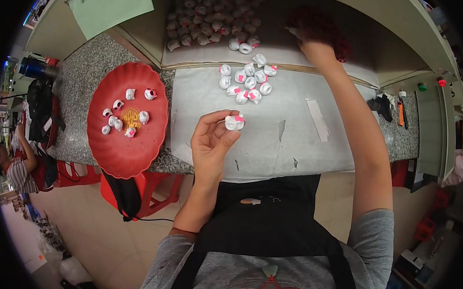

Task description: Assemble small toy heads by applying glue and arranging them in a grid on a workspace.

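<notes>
1. Pinching a small rounded white-and-pink plastic-looking piece (235, 123) with the left hand (211, 142), mid-frame.
2. Holding the right hand (315, 48) at a dark red textured heap (320, 25), upper right; cannot tell whether spread or closed.
3. Facing similar white-and-pink pieces (250, 83) clustered upper center.

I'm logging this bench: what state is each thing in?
Left hand: pinching the held piece
Held piece: between thumb and fingers
Right hand: at the red pile, grip unclear
Red pile: heaped on the shelf
Shelved white pieces: heaped
Loose pieces: clustered on the sheet
Red dish: bearing several pieces
White strip: lying flat
</notes>
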The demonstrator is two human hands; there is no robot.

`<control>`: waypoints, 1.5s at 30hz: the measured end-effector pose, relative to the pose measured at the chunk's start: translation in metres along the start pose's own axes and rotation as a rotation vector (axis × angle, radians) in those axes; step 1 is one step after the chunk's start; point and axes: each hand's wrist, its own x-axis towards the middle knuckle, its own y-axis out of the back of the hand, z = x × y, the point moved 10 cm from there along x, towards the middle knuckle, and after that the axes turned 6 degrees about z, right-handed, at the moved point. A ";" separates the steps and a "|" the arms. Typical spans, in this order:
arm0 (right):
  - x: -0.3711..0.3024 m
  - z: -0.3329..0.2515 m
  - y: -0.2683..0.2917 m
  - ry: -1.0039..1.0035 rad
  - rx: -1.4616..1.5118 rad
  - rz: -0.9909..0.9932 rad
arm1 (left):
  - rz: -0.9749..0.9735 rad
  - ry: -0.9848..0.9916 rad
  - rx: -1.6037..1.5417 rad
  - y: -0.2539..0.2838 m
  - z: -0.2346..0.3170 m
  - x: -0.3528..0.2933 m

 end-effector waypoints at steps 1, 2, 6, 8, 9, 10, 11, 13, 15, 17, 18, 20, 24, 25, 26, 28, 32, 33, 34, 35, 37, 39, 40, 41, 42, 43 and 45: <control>0.001 0.002 0.001 0.028 0.041 0.065 | 0.000 -0.007 0.005 -0.003 0.000 -0.001; 0.004 0.001 0.000 0.018 0.043 0.070 | -0.007 -0.006 0.013 -0.005 -0.001 -0.002; 0.006 0.009 -0.012 0.004 -0.050 0.013 | -0.014 -0.020 0.038 -0.013 0.001 -0.007; -0.001 0.004 -0.007 0.091 -0.056 0.046 | -0.013 -0.025 0.049 -0.014 0.002 -0.009; -0.007 0.000 0.015 0.099 0.093 0.128 | -0.012 -0.028 0.048 -0.015 0.002 -0.010; -0.014 -0.003 0.037 0.106 0.241 0.210 | -0.010 -0.029 0.047 -0.015 0.002 -0.011; -0.017 -0.011 0.053 0.109 0.246 0.211 | -0.006 -0.032 0.050 -0.015 0.002 -0.012; -0.031 0.011 0.031 -0.363 0.436 -0.228 | -0.022 0.006 0.017 -0.022 -0.004 -0.014; -0.040 0.015 0.035 -0.358 0.450 -0.147 | -0.040 0.043 0.026 -0.030 -0.012 -0.013; -0.044 0.019 0.037 -0.350 0.465 -0.065 | -0.062 0.072 0.027 -0.038 -0.018 -0.013; -0.044 0.018 0.037 -0.330 0.487 -0.043 | -0.064 0.074 0.029 -0.040 -0.020 -0.012; -0.046 0.018 0.035 -0.311 0.512 -0.021 | -0.084 0.058 0.070 -0.043 -0.021 -0.012; -0.053 0.007 0.039 -0.331 0.805 -0.113 | -0.070 0.090 0.065 -0.043 -0.027 -0.012; -0.059 -0.003 0.043 -0.357 0.949 -0.163 | -0.075 0.074 0.037 -0.047 -0.024 -0.013; -0.068 -0.011 0.052 -0.406 1.104 -0.127 | -0.082 0.058 0.008 -0.051 -0.023 -0.014; -0.094 -0.037 0.065 -0.511 1.314 -0.114 | -0.089 0.015 -0.004 -0.058 -0.027 -0.015; -0.130 -0.073 0.064 -0.665 1.438 0.019 | -0.183 -0.023 -0.033 -0.074 -0.039 -0.020; -0.134 -0.076 0.065 -0.672 1.434 0.020 | -0.199 -0.020 -0.026 -0.072 -0.040 -0.021; -0.138 -0.077 0.064 -0.713 1.482 0.033 | -0.214 -0.018 -0.019 -0.071 -0.040 -0.022; -0.142 -0.079 0.063 -0.754 1.530 0.046 | -0.223 -0.020 -0.003 -0.069 -0.038 -0.021; -0.146 -0.083 0.063 -0.793 1.579 -0.004 | -0.232 0.023 -0.028 -0.063 -0.036 -0.021; -0.147 -0.086 0.061 -0.816 1.626 -0.065 | -0.231 0.051 -0.059 -0.057 -0.034 -0.021; -0.147 -0.087 0.060 -0.833 1.661 -0.064 | -0.234 0.093 -0.115 -0.054 -0.034 -0.021; -0.148 -0.088 0.058 -0.851 1.696 -0.065 | -0.237 0.133 -0.172 -0.052 -0.035 -0.022; -0.150 -0.089 0.057 -0.842 1.694 -0.077 | -0.227 0.126 -0.178 -0.050 -0.032 -0.022; -0.153 -0.090 0.051 -0.873 1.732 -0.095 | -0.202 0.167 -0.197 -0.048 -0.033 -0.022; -0.158 -0.094 0.046 -0.900 1.772 -0.119 | -0.172 0.204 -0.218 -0.041 -0.033 -0.020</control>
